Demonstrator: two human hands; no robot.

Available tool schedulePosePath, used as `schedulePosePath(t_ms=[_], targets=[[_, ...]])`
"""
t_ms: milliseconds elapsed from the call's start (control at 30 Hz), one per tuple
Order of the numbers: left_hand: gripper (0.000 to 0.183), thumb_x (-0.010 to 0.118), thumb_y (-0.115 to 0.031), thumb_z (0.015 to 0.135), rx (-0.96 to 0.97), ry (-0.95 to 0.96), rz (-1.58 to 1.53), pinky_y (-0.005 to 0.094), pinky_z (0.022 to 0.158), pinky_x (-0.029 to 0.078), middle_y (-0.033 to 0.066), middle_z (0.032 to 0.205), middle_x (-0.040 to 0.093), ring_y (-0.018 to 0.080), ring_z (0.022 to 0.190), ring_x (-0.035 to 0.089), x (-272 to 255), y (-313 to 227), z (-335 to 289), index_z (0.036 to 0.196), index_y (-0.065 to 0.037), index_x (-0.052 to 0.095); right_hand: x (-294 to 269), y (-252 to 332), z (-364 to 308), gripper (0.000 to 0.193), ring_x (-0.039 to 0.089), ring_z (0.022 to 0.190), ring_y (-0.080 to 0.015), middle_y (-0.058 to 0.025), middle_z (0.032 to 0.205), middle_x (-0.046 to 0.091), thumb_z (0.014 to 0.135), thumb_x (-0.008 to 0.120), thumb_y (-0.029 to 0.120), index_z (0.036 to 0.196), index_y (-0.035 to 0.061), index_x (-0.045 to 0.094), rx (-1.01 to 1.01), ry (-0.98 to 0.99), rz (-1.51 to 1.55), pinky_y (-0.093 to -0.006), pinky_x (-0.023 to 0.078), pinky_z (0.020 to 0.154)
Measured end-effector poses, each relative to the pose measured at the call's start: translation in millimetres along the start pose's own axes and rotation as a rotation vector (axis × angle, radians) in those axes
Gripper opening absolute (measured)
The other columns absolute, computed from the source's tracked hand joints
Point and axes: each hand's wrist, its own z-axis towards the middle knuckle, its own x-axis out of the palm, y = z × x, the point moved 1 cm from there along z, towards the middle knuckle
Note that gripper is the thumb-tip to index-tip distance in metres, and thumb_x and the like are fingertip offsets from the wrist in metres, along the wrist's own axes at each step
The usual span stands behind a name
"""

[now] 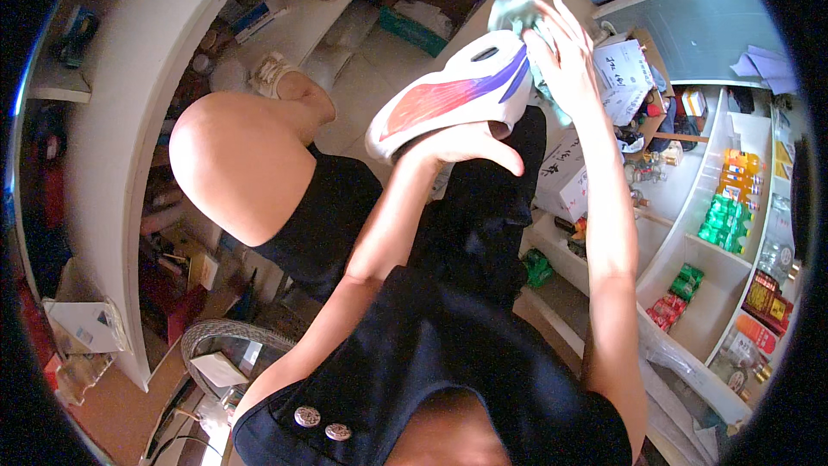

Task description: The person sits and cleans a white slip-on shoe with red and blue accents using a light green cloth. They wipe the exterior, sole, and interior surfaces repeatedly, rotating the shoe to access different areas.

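Note:
A white helmet [466, 91] with red and purple stripes and a dark oval vent is held up in front of me, tilted. My left hand [461, 142] reaches in under its rim; the thumb sticks out to the right while the fingers are hidden inside. At the helmet's upper right, my right hand [561, 52] has its fingers over a pale green cloth [515, 9]. The cloth hangs down below that palm and bunches past the fingertips at the helmet's edge. Motion blurs it a little.
On the right, a white shelf unit [690, 250] holds green packs [724, 223], orange bottles [740, 174] and glass bottles. White cartons [565, 177] stand beyond my right forearm. A white counter edge [164, 164] runs along the left. My bare knee [228, 155] is at centre left.

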Motion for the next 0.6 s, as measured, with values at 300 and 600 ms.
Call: schedulePosePath(t_ms=[300,600], targets=[[0.103,0.083,-0.063,0.054,-0.099,0.088,0.502,0.0387,0.105,0.036,0.0152,0.129,0.054,0.0279,0.123,0.046,-16.9,-45.1,-9.8,0.130,-0.004,0.050,12.7,84.9,-11.9,0.039,0.060,0.109,-0.0278,-0.0106,0.120,0.064,0.078,0.063,0.020,0.115,0.0090,0.064,-0.404,0.156,0.006,-0.0439,0.042,0.102],[0.102,0.083,-0.060,0.058,0.024,-0.048,0.410,0.0366,0.108,0.033,0.0157,0.134,0.051,0.0275,0.125,0.044,-2.3,-38.1,-7.3,0.134,-0.004,0.046,12.0,90.5,-15.0,0.023,0.063,0.097,-0.0295,-0.0164,0.097,0.066,0.078,0.058,0.004,0.100,0.0016,0.065,-0.482,0.002,0.099,-0.0451,0.048,0.092]])
